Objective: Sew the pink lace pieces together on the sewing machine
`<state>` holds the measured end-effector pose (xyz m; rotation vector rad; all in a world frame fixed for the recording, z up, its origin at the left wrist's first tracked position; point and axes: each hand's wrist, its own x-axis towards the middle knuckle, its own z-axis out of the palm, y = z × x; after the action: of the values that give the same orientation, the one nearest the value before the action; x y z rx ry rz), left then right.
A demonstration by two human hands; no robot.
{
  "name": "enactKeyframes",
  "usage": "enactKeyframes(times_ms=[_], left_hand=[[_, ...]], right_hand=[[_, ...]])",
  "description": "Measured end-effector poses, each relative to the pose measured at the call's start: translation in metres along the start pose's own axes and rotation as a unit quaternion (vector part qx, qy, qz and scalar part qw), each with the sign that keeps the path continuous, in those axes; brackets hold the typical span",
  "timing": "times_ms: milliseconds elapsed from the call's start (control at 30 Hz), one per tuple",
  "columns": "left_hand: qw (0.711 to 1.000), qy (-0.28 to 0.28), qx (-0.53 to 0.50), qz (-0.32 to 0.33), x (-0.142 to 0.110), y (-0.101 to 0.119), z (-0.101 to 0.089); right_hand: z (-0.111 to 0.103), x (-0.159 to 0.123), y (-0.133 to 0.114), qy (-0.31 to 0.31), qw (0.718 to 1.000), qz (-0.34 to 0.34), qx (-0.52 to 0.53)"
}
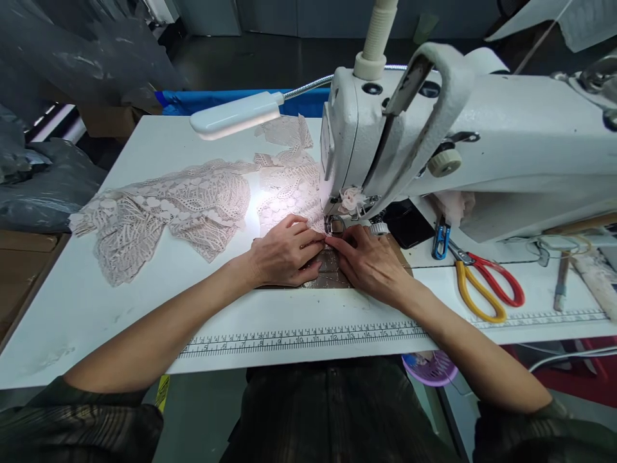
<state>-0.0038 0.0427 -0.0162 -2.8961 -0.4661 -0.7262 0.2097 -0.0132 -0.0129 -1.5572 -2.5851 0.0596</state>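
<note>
Both hands meet just in front of the needle area of a white sewing machine (347, 122). My left hand (289, 252) lies beside the presser foot (335, 225), its fingers closed on the near edge of a pale lace piece (289, 186). From the right, my right hand (366, 260) pinches at the same edge, its fingertips almost touching those of the left. The lace runs back from the fingers under the lamp. Under the hands is a brown plate (332, 273) with loose threads on it. The exact bit of lace between the fingertips is hidden.
More lace pieces (178, 212) lie to the left on the white table (231, 308). A lamp (236, 116) hangs over them. On the right are scissors (486, 283), blue thread snips (440, 239) and a dark phone-like slab (409, 223). A printed ruler (308, 337) runs along the front edge.
</note>
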Motion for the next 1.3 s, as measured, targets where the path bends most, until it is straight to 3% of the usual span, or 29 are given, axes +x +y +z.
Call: enactKeyframes(times_ms=[567, 933, 1100, 1300], left_hand=[[0.994, -0.097, 0.029, -0.051, 0.003, 0.002, -0.006], [0.991, -0.121, 0.024, -0.057, 0.006, -0.005, -0.009], [0.989, -0.141, 0.016, -0.047, 0.008, -0.011, -0.011], [0.989, -0.136, 0.000, -0.054, 0.008, -0.015, -0.010]], right_hand=[[-0.008, -0.002, -0.010, -0.023, 0.999, 0.020, -0.033], [-0.010, 0.003, -0.017, -0.047, 0.996, 0.068, -0.024], [-0.007, -0.003, -0.002, 0.005, 0.994, 0.078, 0.081], [-0.010, 0.005, 0.034, 0.031, 0.965, 0.076, 0.251]])
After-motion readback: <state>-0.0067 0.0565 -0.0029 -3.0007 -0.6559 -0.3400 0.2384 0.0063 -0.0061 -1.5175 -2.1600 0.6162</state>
